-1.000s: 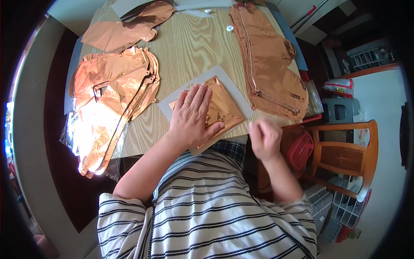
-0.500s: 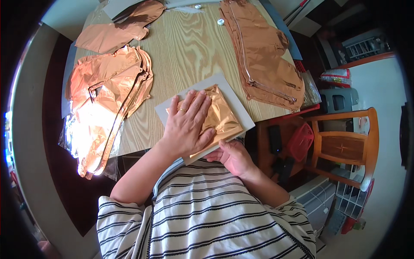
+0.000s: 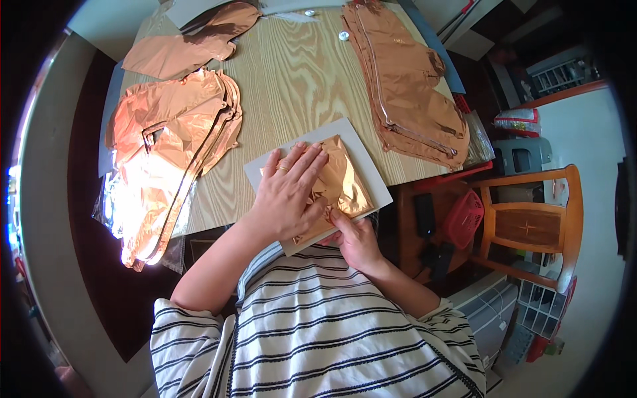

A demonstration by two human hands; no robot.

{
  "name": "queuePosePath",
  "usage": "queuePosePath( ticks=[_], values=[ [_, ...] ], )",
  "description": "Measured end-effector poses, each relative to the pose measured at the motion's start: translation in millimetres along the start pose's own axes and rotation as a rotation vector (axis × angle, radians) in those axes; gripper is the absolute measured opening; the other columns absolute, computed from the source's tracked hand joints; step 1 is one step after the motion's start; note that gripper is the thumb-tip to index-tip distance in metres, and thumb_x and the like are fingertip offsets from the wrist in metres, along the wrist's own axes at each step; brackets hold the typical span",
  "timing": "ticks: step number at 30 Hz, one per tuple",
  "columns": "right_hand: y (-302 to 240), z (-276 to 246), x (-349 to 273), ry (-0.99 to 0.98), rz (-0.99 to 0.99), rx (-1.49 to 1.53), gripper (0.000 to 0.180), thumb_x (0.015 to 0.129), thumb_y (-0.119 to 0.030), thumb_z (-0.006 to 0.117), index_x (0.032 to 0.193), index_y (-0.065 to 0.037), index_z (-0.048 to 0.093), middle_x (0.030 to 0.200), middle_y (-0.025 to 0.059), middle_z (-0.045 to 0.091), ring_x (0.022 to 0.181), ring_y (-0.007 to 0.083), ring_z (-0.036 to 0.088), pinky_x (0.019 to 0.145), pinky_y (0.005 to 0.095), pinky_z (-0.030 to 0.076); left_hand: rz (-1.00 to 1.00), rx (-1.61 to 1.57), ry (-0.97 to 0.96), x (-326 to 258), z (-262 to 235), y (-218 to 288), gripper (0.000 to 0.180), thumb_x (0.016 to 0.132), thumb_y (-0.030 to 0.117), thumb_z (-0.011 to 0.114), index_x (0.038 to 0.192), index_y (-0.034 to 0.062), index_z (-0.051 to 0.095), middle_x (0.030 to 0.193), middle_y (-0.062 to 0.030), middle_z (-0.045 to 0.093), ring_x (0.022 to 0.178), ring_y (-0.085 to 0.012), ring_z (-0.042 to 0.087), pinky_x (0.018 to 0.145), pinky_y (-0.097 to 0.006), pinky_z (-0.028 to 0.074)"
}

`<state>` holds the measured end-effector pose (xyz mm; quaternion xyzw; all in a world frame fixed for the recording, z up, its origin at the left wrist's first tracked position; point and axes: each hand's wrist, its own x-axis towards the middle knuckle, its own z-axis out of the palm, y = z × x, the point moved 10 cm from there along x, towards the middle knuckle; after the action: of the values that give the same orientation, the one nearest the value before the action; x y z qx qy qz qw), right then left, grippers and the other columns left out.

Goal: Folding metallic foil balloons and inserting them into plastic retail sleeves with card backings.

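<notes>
A folded rose-gold foil balloon (image 3: 348,182) lies on a pale grey square board (image 3: 361,149) at the table's near edge, close to my body. My left hand (image 3: 288,192), with a ring on one finger, rests flat on the foil, fingers stretched out and slightly spread. At the board's near right edge, my right hand (image 3: 358,244) grips it with the thumb on top, at the edge of the foil. The other fingers of that hand are partly hidden under the board.
Shiny flat foil balloons (image 3: 179,126) lie at the left, partly over the table edge. Another foil piece (image 3: 179,53) is behind them. A stack of foil balloons (image 3: 411,86) covers the right side. A small white round item (image 3: 344,36) sits nearby. A wooden chair (image 3: 527,222) and red basket (image 3: 464,215) stand right.
My right thumb has moved up onto the foil's near edge. The board has shifted slightly in view, and my left hand stays flat on the foil.
</notes>
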<state>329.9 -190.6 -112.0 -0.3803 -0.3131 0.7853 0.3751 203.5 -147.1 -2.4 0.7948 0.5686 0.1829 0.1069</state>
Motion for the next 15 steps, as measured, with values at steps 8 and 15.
queuePosePath(
  ticks=[8,15],
  values=[
    [-23.9,9.0,-10.8,0.003,-0.027,-0.161,0.026,0.105,-0.022,0.056,0.121,-0.002,0.06,0.106,0.0064,0.067,0.089,0.0163,0.07,0.064,0.0316,0.061,-0.325,-0.497,-0.012,32.2,-41.8,-66.7,0.043,0.089,0.021,0.076,0.125,-0.0014,0.065,0.119,-0.0129,0.068,0.089,-0.0173,0.071,0.078,-0.031,0.057],
    [-32.8,11.4,-20.0,-0.115,-0.105,-0.238,0.028,0.104,-0.017,0.056,0.126,0.0,0.057,0.114,0.0069,0.065,0.1,0.0159,0.067,0.082,0.0306,0.056,-0.393,-0.738,-0.646,36.3,-21.5,-77.1,0.032,0.09,0.02,0.077,0.112,-0.0017,0.07,0.089,-0.0028,0.074,0.077,-0.0069,0.065,0.069,-0.025,0.051]
  ],
)
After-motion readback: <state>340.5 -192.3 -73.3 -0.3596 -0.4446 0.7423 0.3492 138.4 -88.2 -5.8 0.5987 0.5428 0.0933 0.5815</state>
